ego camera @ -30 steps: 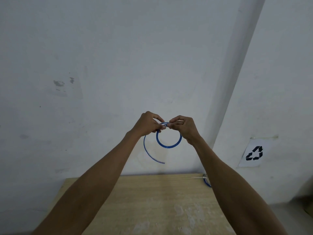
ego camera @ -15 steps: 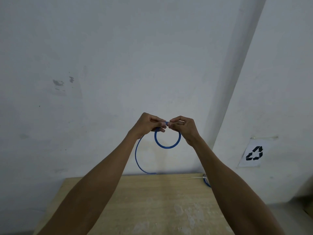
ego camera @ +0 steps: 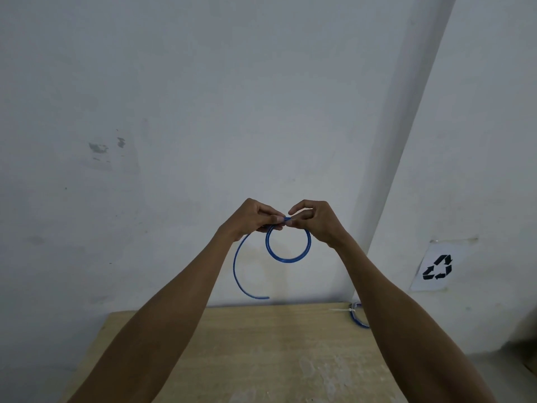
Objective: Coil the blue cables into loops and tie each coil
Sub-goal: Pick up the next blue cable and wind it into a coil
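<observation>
I hold a blue cable up in front of the wall, above the table. It forms a small round coil of a few turns. My left hand and my right hand pinch the top of the coil from either side, fingertips nearly meeting. A loose tail of the cable hangs from under my left hand and curves down to the right, ending just above the table's far edge.
A wooden table stands against the white wall. Another blue coil with a white tie lies at its far right edge, partly hidden by my right forearm. A recycling sign is stuck on the right wall.
The loose tail has grown longer and swung down to the left over the last second. The coil and both hands stay at about the same height.
</observation>
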`<state>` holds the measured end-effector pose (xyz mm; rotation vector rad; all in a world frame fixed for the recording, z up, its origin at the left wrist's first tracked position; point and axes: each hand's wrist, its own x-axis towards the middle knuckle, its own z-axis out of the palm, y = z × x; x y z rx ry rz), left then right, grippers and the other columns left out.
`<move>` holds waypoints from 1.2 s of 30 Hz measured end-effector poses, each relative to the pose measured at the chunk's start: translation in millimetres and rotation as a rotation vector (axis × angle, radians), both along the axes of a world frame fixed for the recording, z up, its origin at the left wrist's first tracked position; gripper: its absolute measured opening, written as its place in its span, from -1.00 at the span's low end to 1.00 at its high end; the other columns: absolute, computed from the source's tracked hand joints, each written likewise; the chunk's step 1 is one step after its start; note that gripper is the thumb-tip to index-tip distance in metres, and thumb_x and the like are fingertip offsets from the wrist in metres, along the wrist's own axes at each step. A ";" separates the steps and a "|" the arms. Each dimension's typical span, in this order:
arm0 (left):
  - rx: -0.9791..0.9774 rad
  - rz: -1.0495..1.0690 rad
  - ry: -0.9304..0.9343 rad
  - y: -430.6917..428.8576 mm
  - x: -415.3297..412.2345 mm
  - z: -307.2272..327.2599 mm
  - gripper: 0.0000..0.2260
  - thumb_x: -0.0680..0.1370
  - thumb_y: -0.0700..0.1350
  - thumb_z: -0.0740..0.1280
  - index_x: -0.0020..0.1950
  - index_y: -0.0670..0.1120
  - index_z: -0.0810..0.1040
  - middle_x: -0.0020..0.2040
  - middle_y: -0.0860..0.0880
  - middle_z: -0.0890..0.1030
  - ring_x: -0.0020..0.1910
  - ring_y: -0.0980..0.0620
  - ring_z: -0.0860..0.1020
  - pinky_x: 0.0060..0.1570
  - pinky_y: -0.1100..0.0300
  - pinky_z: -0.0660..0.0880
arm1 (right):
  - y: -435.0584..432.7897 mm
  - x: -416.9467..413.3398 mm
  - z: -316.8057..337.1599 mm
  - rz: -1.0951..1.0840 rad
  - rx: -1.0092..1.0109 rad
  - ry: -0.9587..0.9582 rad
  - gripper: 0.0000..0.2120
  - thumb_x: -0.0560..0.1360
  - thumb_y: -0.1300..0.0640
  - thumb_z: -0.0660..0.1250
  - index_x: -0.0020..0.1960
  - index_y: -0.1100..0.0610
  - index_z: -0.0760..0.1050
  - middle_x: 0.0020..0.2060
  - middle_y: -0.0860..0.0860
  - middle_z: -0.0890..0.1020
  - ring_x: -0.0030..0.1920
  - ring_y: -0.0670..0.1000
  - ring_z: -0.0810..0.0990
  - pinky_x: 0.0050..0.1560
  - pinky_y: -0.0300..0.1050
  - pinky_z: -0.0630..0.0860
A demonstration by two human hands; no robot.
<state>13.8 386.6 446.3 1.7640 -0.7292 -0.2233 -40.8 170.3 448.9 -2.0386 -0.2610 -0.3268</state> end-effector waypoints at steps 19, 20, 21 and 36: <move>-0.170 0.138 0.036 7.9 5.7 -11.1 -0.82 0.56 -0.17 0.48 0.15 -0.17 0.72 -0.02 -0.10 0.77 0.00 -0.04 0.74 0.09 0.09 0.64 | 3.1 1.3 0.0 -0.003 0.260 0.056 -0.80 0.43 0.28 0.56 0.05 0.20 0.72 -0.12 0.15 0.76 -0.05 0.14 0.74 0.08 -0.08 0.67; -0.191 0.123 0.043 7.0 4.7 -10.4 -0.81 0.56 -0.18 0.47 0.16 -0.19 0.72 -0.01 -0.13 0.76 0.01 -0.09 0.74 0.12 0.05 0.65 | 3.5 1.2 0.7 -0.005 0.300 0.060 -0.82 0.43 0.30 0.55 0.03 0.20 0.72 -0.12 0.15 0.76 -0.07 0.11 0.74 0.05 -0.10 0.66; -0.213 0.100 0.061 6.0 3.1 -9.8 -0.80 0.58 -0.19 0.46 0.18 -0.20 0.70 0.01 -0.16 0.75 0.03 -0.13 0.74 0.13 0.02 0.65 | 3.5 1.1 1.3 -0.007 0.343 0.063 -0.82 0.43 0.32 0.55 0.02 0.21 0.72 -0.13 0.15 0.76 -0.08 0.09 0.73 0.03 -0.13 0.66; -0.090 0.006 0.063 1.3 -4.1 -2.6 -0.76 0.55 -0.28 0.47 0.22 -0.25 0.68 0.02 -0.18 0.75 0.03 -0.15 0.73 0.14 0.11 0.64 | -16.4 -6.4 12.2 0.081 0.081 0.195 -0.76 0.42 0.28 0.57 0.01 0.37 0.63 -0.10 0.23 0.75 -0.04 0.18 0.76 0.05 -0.07 0.68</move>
